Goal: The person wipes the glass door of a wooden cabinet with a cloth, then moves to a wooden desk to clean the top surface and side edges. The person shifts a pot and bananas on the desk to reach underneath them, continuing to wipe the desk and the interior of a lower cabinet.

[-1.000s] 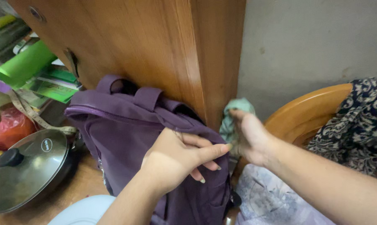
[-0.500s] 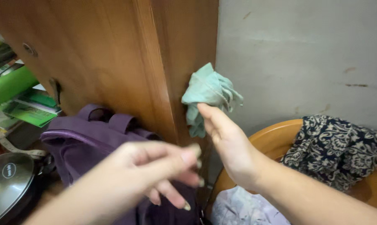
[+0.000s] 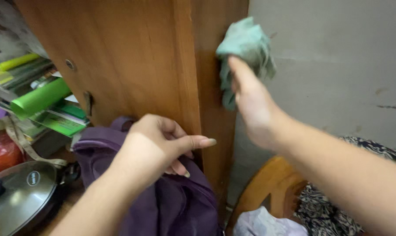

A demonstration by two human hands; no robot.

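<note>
Higher than half a second ago, the right hand (image 3: pixel 250 102) has carried the crumpled green cloth (image 3: pixel 244 50) up the narrow side face of the wooden cabinet (image 3: pixel 132 57); the cloth now sits near the top of the picture, pressed against the cabinet's right edge where it meets the grey wall (image 3: pixel 333 65). Its fingers are clamped on the cloth, thumb laid up over the bunched fabric. The left hand (image 3: pixel 158 146) has dropped lower and nearer the cabinet front, fingers loosely curled with the forefinger stretched right; it closes on nothing and hovers just over the purple backpack (image 3: pixel 171 201), which leans at the cabinet's foot. To the left lie a rolled green sheet (image 3: pixel 40 97) on a cluttered shelf and a glass pot lid (image 3: pixel 18 192) nearer. A curved wooden chair back (image 3: pixel 268 192) with patterned dark fabric (image 3: pixel 329 209) stands at lower right.
</note>
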